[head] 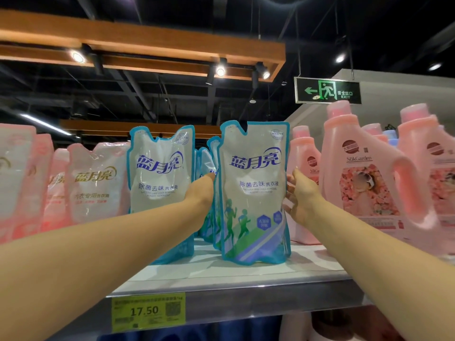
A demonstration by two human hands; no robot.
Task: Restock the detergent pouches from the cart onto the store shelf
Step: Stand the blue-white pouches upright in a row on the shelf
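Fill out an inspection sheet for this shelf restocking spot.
surface: white shelf, bare strip along its front.
job's things: front blue pouch upright near the edge; second blue pouch to its left; more blue pouches behind; cart not in view.
clutter: pink-and-white pouches at left, pink bottles at right.
grips: left grip at the front blue pouch's left edge, fingers hidden behind it; right grip touches its right edge with the fingertips.
cables: nothing seen on the shelf.
surroundings: yellow price tag reading 17.50 on the shelf rim; green exit sign and ceiling lamps overhead.
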